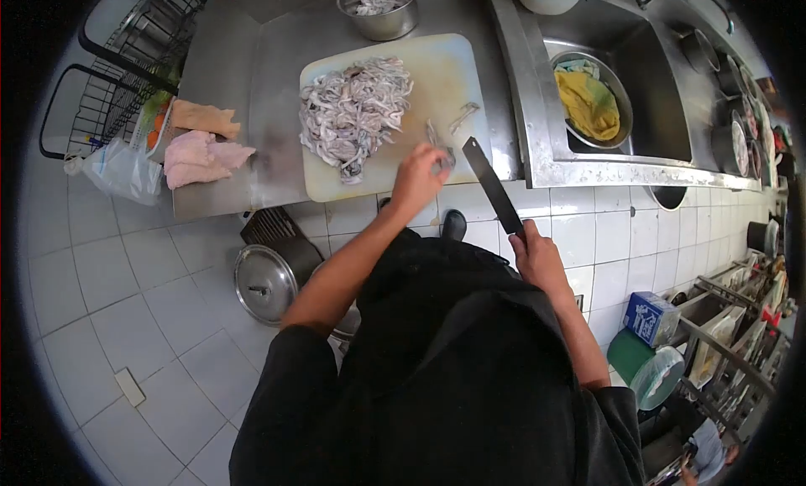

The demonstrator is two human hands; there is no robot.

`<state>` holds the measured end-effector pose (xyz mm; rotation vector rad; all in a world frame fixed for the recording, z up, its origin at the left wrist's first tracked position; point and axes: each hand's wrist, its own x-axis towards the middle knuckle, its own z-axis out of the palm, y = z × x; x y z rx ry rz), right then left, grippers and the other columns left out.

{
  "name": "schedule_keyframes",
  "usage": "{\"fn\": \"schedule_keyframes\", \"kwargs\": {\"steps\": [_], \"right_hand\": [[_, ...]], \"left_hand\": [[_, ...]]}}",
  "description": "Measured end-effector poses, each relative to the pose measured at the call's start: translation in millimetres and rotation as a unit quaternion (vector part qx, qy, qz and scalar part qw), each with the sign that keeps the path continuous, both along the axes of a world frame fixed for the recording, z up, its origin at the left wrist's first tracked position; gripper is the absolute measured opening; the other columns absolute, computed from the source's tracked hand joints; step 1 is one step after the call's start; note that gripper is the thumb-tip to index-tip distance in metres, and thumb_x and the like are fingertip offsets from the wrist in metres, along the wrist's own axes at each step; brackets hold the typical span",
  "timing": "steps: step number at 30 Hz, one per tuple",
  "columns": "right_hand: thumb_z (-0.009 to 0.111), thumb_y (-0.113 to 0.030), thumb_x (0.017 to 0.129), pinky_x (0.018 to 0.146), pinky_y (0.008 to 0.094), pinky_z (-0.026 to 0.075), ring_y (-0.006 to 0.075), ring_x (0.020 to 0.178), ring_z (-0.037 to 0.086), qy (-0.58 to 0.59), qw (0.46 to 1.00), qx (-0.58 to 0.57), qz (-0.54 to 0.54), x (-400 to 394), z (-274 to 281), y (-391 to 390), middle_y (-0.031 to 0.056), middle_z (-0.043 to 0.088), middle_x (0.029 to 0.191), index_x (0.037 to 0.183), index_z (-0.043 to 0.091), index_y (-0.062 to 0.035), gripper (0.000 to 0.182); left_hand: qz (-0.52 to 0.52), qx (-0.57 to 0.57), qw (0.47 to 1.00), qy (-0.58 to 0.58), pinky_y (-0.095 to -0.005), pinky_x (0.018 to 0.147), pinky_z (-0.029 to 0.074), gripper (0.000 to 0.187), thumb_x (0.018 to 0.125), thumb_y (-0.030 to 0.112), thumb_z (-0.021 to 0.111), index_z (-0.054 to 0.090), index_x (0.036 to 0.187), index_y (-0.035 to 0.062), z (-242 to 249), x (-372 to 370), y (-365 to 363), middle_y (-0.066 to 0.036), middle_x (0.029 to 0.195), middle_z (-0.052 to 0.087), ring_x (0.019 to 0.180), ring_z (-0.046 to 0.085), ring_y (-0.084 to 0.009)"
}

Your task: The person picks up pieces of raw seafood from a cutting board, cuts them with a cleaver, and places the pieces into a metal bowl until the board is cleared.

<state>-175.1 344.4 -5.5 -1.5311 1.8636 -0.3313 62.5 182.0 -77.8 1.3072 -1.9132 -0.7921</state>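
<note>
My right hand [540, 258] is wrapped round the handle of a long dark knife [491, 184], its squared tip angled over the front right edge of the white cutting board [449, 66]. Over the front of the board, my left hand [418, 180] has its fingers pinched on a small greyish piece of tentacle [447, 159], slightly blurred. To the left on the board lies a big heap of grey-white tentacles [353, 108], which look like squid or octopus. A loose thin piece [463, 117] sits apart on the right.
Behind the board stands a steel pot [379, 20] with similar pieces inside. At right, the sink [659, 91] holds a bowl with a yellow cloth [588, 106]. Pink [201, 159] and orange cloths [204, 118] lie at the counter's left edge. A lidded pot [266, 284] stands on the floor.
</note>
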Motion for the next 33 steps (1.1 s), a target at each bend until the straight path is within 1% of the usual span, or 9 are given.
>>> {"fn": "schedule_keyframes", "kwargs": {"steps": [1,4,10,13,16,22,25,31,33], "right_hand": [[0.058,-0.02,0.098,0.067,0.0592,0.049,0.0501,0.074,0.064,-0.002,1.0,-0.003,-0.001,-1.3,0.1,1.7,0.0259,0.066,0.074,0.103,0.049,-0.0033,0.019],[0.059,-0.018,0.098,0.068,0.0584,0.049,0.0492,0.075,0.064,-0.008,1.0,-0.001,-0.006,1.0,21.6,4.0,0.0239,0.068,0.077,0.101,0.049,-0.0028,0.019],[0.06,-0.017,0.098,0.066,0.0561,0.051,0.0477,0.073,0.065,-0.034,0.999,0.029,-0.004,10.1,49.5,-3.1,0.0223,0.069,0.078,0.1,0.05,-0.0024,0.018],[0.06,-0.017,0.098,0.064,0.0558,0.051,0.047,0.071,0.066,-0.054,0.998,-0.02,0.02,10.2,34.1,-1.8,0.0224,0.069,0.078,0.1,0.051,-0.0026,0.018],[0.06,-0.018,0.098,0.064,0.0565,0.052,0.0468,0.07,0.066,-0.02,0.999,0.006,0.035,11.7,28.7,-5.4,0.0233,0.069,0.078,0.1,0.051,-0.0029,0.018],[0.061,-0.018,0.097,0.066,0.0562,0.052,0.0472,0.072,0.066,0.02,1.0,-0.005,-0.006,9.3,26.1,-0.2,0.0227,0.069,0.078,0.101,0.052,-0.0028,0.018],[0.061,-0.018,0.097,0.067,0.0558,0.052,0.0473,0.074,0.066,-0.001,1.0,0.003,-0.017,6.9,31.0,2.9,0.0237,0.069,0.079,0.101,0.053,-0.003,0.018],[0.062,-0.019,0.097,0.064,0.0558,0.051,0.048,0.072,0.065,-0.046,0.998,0.04,-0.001,16.8,45.6,-4.4,0.0243,0.067,0.075,0.1,0.052,-0.004,0.019],[0.062,-0.02,0.097,0.064,0.0561,0.051,0.0479,0.071,0.065,-0.036,0.999,0.029,0.002,18.7,36.2,-3.7,0.024,0.067,0.073,0.099,0.052,-0.0041,0.019]], "left_hand": [[-0.035,-0.006,0.999,-0.004,-0.0414,0.081,0.052,0.025,0.073,0.004,0.077,0.068,0.096,0.0027,-1.3,-2.2,11.1,-0.013,0.094,0.063,0.091,0.064,-0.0343],[0.015,0.011,1.0,0.0,-0.0413,0.083,0.052,0.029,0.072,0.005,0.078,0.067,0.099,0.0021,-4.6,1.9,24.3,-0.013,0.1,0.063,0.095,0.063,-0.0349],[0.021,-0.037,0.999,-0.006,-0.0388,0.08,0.051,0.022,0.08,0.01,0.077,0.071,0.099,0.0015,-5.1,6.3,21.3,-0.012,0.098,0.064,0.091,0.064,-0.0313],[0.043,-0.037,0.998,-0.002,-0.0419,0.081,0.051,0.017,0.081,0.008,0.073,0.071,0.096,0.0018,-5.8,-2.6,19.5,-0.012,0.095,0.063,0.091,0.063,-0.0334],[0.043,-0.07,0.997,-0.002,-0.0422,0.08,0.051,0.017,0.081,0.01,0.074,0.071,0.096,0.0016,-10.3,-9.7,15.8,-0.012,0.095,0.063,0.091,0.063,-0.0329],[0.019,-0.087,0.995,-0.038,-0.0402,0.081,0.051,0.018,0.083,0.01,0.074,0.072,0.099,0.001,-15.1,-12.4,12.3,-0.012,0.096,0.064,0.092,0.063,-0.0316],[0.008,-0.066,0.998,0.008,-0.0394,0.081,0.051,0.016,0.084,0.01,0.074,0.072,0.097,0.0014,-15.7,-8.4,16.0,-0.012,0.096,0.066,0.092,0.064,-0.0312],[0.032,-0.034,0.998,0.034,-0.0391,0.081,0.052,0.014,0.085,0.009,0.073,0.072,0.097,0.0013,-17.5,-2.2,17.3,-0.012,0.097,0.067,0.093,0.065,-0.0309],[0.01,-0.068,0.997,0.028,-0.0409,0.08,0.051,0.012,0.084,0.008,0.072,0.071,0.094,0.0006,-15.2,-4.4,14.1,-0.012,0.093,0.064,0.091,0.063,-0.032]]}}
